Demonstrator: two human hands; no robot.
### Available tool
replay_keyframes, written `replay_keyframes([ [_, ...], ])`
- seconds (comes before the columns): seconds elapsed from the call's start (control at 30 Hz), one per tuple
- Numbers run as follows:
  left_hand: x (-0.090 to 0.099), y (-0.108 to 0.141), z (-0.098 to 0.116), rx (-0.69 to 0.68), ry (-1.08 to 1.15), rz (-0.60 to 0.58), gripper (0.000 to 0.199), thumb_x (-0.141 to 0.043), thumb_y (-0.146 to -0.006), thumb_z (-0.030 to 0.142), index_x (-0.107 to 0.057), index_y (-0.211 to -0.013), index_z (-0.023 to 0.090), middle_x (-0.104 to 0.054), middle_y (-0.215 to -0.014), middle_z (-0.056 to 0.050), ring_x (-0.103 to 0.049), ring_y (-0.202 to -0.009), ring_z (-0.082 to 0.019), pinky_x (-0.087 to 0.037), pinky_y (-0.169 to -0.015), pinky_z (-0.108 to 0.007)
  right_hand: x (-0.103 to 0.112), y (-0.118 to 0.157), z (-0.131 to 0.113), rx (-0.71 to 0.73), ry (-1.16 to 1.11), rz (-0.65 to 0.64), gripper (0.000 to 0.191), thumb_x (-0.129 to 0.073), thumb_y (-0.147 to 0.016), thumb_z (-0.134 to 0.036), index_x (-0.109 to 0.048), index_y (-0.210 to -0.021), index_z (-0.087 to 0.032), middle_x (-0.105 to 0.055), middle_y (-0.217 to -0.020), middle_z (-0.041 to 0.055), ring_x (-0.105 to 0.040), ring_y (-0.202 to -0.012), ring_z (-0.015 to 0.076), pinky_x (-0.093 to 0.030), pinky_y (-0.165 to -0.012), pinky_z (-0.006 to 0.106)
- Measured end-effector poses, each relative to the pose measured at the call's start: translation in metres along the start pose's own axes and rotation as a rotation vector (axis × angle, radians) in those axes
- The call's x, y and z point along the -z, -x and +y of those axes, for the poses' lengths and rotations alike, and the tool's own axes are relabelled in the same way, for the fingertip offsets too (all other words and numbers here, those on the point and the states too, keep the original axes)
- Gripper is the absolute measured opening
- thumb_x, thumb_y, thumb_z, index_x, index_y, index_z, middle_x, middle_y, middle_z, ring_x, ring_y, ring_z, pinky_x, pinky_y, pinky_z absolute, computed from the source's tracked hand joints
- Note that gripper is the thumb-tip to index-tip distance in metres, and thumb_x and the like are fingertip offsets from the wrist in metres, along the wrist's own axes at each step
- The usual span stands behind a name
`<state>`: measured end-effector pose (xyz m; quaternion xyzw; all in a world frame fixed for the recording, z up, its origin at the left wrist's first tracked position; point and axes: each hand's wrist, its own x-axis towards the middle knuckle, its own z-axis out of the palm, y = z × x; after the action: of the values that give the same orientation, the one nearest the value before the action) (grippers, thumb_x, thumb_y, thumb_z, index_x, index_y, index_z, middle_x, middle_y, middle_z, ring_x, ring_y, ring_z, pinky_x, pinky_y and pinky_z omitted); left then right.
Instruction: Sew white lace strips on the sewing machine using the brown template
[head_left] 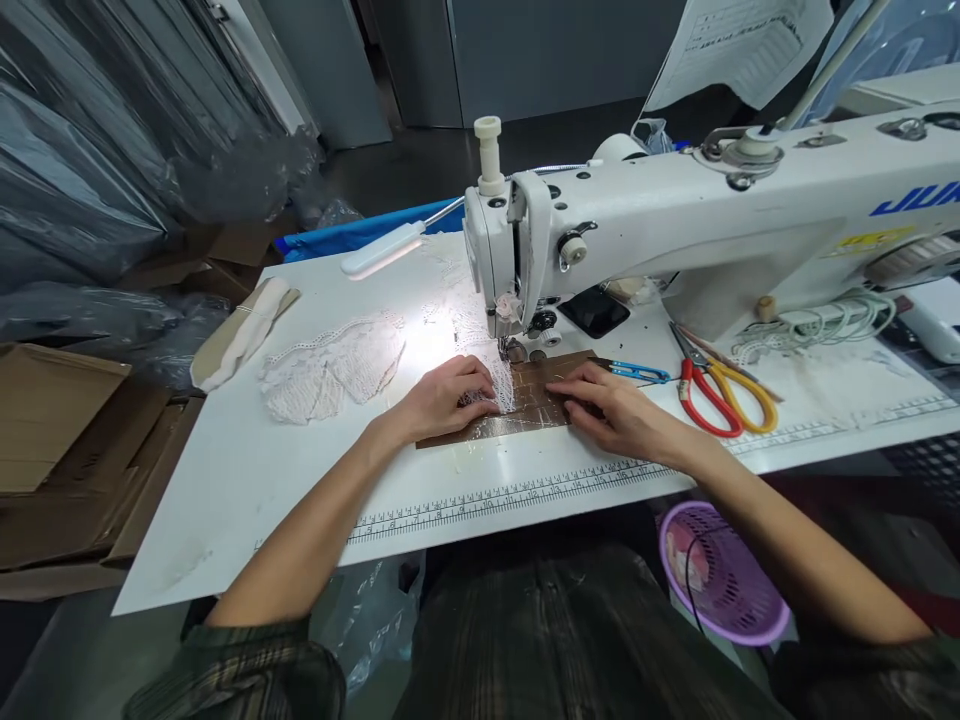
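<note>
At the presser foot (504, 349): white lace (502, 386), spread left hand (448, 396) atop; right hand (624, 406) likewise on brown plate (534, 398). Apparently aligning; needs steadiness.

The dark plaid shirt (540, 630) has elbow-length sleeves (240, 672).

Got wht lace (505, 390), openwork mesh, spread flat on brn plate (534, 400), partly hidden under L hand (450, 397); stretches to presser foot (504, 349) & back toward far edge of surface (225, 490), washed out there by glare. Re brn plate: worn, shiny, w/ pale marks or thread bits, lying flat, tilted slightly L to R, touched by R hand (619, 410) nr R end
</note>
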<state>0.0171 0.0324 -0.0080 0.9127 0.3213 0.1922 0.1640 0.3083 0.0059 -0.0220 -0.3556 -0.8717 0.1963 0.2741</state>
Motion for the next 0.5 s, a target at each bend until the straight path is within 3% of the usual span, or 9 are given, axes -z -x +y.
replay_keyframes([
  [0.13, -0.01, 0.0, -0.002, 0.019, -0.014, 0.076, 0.021, -0.057, -0.098, 0.031, -0.071, -0.089, 0.017, -0.067, -0.096, -0.007, -0.064, -0.087, -0.018, -0.056, -0.075, -0.034, -0.007, -0.015, -0.007, 0.027, 0.006, -0.029, 0.038, -0.049, -0.092, -0.017, -0.066, -0.126, -0.016, -0.066, -0.105, 0.012, -0.065, -0.091, 0.0225, -0.055, -0.083, 0.039],
  [0.23, -0.013, 0.001, 0.0, 0.014, -0.044, 0.097, 0.023, -0.055, -0.1, 0.03, -0.071, -0.09, 0.017, -0.069, -0.097, -0.008, -0.065, -0.088, -0.019, -0.055, -0.079, -0.037, -0.009, -0.029, -0.012, 0.033, 0.017, -0.093, 0.035, -0.054, -0.094, -0.026, -0.064, -0.125, -0.015, -0.066, -0.1, 0.0101, -0.063, -0.086, 0.0212, -0.053, -0.078, 0.036],
  [0.33, -0.015, 0.001, 0.003, 0.005, -0.097, 0.162, 0.022, -0.055, -0.1, 0.032, -0.071, -0.094, 0.017, -0.07, -0.101, -0.009, -0.066, -0.091, -0.02, -0.054, -0.083, -0.04, -0.014, -0.044, -0.018, -0.01, 0.074, -0.143, 0.024, -0.058, -0.094, -0.033, -0.065, -0.11, -0.016, -0.065, -0.096, 0.0089, -0.06, -0.077, 0.0192, -0.049, -0.069, 0.032],
  [0.43, -0.018, 0.002, 0.005, -0.046, -0.146, 0.222, 0.026, -0.062, -0.096, 0.04, -0.068, -0.103, 0.016, -0.07, -0.105, -0.011, -0.066, -0.095, -0.023, -0.055, -0.083, -0.044, -0.02, -0.055, -0.023, -0.045, 0.124, -0.129, 0.014, -0.052, -0.096, -0.026, -0.063, -0.094, -0.017, -0.064, -0.094, 0.0086, -0.058, -0.077, 0.0188, -0.044, -0.067, 0.031],
  [0.5, -0.019, 0.001, 0.005, -0.066, -0.145, 0.241, 0.022, -0.06, -0.097, 0.036, -0.067, -0.101, 0.015, -0.071, -0.101, -0.011, -0.067, -0.092, -0.022, -0.056, -0.08, -0.043, -0.022, -0.058, -0.023, -0.059, 0.082, -0.094, 0.014, -0.05, -0.097, -0.025, -0.061, -0.092, -0.017, -0.064, -0.09, 0.0071, -0.057, -0.074, 0.0175, -0.043, -0.066, 0.03],
])
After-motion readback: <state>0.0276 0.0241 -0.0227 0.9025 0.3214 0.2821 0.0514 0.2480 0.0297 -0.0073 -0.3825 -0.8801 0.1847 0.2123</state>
